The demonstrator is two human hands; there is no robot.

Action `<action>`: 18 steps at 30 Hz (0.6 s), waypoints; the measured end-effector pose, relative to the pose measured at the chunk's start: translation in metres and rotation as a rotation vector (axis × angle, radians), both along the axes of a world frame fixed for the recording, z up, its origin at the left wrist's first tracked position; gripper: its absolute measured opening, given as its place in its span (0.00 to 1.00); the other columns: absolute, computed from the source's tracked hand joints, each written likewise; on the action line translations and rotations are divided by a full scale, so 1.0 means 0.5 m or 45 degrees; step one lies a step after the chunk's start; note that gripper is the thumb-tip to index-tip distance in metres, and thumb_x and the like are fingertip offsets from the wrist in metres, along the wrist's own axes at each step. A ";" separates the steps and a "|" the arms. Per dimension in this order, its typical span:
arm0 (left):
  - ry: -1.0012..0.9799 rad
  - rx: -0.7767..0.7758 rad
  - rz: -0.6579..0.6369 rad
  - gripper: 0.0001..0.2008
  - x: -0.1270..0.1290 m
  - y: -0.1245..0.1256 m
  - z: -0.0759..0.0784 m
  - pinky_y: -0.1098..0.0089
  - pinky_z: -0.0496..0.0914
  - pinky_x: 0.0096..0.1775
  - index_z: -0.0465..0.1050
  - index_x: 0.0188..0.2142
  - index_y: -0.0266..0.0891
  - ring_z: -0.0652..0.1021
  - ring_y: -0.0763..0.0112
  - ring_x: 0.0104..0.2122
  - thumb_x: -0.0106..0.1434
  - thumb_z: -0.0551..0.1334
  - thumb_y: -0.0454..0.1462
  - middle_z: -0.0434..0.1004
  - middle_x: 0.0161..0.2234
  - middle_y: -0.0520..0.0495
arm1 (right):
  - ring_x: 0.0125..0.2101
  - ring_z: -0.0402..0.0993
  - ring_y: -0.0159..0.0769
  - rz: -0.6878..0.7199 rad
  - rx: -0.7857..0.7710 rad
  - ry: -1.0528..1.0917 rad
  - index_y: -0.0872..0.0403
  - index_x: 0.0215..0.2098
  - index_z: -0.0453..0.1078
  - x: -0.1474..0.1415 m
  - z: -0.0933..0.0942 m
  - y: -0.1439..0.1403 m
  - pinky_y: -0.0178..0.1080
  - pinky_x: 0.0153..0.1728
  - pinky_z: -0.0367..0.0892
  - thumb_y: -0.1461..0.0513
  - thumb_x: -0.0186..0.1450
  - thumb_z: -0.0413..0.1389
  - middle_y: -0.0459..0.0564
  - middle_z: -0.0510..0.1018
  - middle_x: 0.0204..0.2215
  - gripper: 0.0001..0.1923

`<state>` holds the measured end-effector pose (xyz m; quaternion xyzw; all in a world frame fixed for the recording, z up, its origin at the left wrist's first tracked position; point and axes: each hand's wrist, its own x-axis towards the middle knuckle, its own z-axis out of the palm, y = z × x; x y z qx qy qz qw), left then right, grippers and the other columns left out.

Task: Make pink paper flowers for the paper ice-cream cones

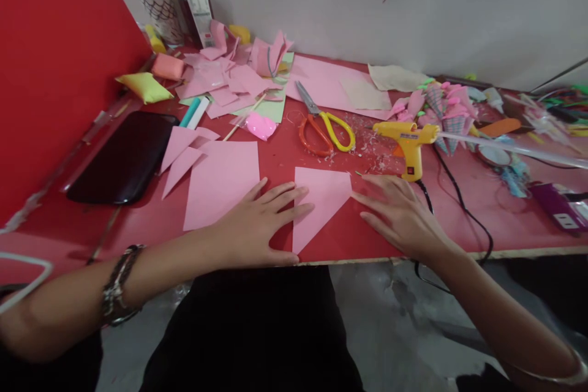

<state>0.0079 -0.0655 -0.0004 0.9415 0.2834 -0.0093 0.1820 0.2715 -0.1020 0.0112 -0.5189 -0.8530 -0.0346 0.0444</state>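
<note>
We had the pink paper triangle lying flat near the table's front edge, its tip hanging close to the drop. Our left hand lay open and flat at its 9 o'clock, fingers just touching the paper. Our right hand lay open at its 3 o'clock, holding nothing. One push could have slid the paper off the edge. At 1 o'clock sat the yellow glue gun, plugged in, maybe hot, near our fingers. The scissors lay at 12 o'clock.
</note>
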 end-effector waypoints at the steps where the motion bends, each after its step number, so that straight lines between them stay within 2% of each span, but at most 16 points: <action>1: -0.001 0.006 -0.008 0.35 0.000 0.000 0.001 0.52 0.41 0.56 0.47 0.58 0.46 0.48 0.61 0.59 0.54 0.53 0.54 0.43 0.61 0.45 | 0.48 0.58 0.48 -0.008 0.037 -0.039 0.54 0.44 0.67 -0.004 0.000 -0.003 0.54 0.45 0.59 0.57 0.63 0.43 0.57 0.63 0.50 0.18; 4: 0.010 0.019 -0.041 0.35 -0.001 0.004 0.004 0.51 0.42 0.55 0.48 0.57 0.46 0.49 0.59 0.59 0.53 0.54 0.54 0.43 0.61 0.44 | 0.48 0.60 0.48 -0.036 0.099 -0.044 0.56 0.45 0.66 -0.019 -0.003 -0.010 0.54 0.44 0.59 0.58 0.62 0.43 0.58 0.65 0.49 0.17; 10: 0.055 0.030 -0.141 0.36 -0.003 0.005 0.028 0.48 0.44 0.54 0.49 0.57 0.44 0.49 0.54 0.58 0.51 0.58 0.50 0.46 0.60 0.42 | 0.48 0.62 0.41 0.078 -0.035 0.120 0.59 0.52 0.56 -0.050 -0.006 -0.019 0.49 0.47 0.60 0.58 0.62 0.43 0.58 0.67 0.48 0.21; 14: -0.026 0.120 -0.081 0.39 0.016 -0.019 0.039 0.53 0.48 0.54 0.46 0.58 0.37 0.54 0.57 0.57 0.52 0.58 0.51 0.52 0.58 0.39 | 0.44 0.65 0.43 0.036 -0.027 0.009 0.58 0.49 0.61 -0.080 -0.009 -0.033 0.46 0.41 0.64 0.58 0.62 0.44 0.57 0.69 0.45 0.18; 18: -0.094 0.254 -0.043 0.35 0.042 -0.043 0.025 0.57 0.51 0.54 0.51 0.56 0.31 0.57 0.57 0.56 0.55 0.55 0.50 0.57 0.55 0.37 | 0.34 0.68 0.43 -0.052 0.104 -0.063 0.61 0.45 0.64 -0.119 -0.014 -0.062 0.44 0.32 0.65 0.58 0.61 0.47 0.59 0.72 0.36 0.19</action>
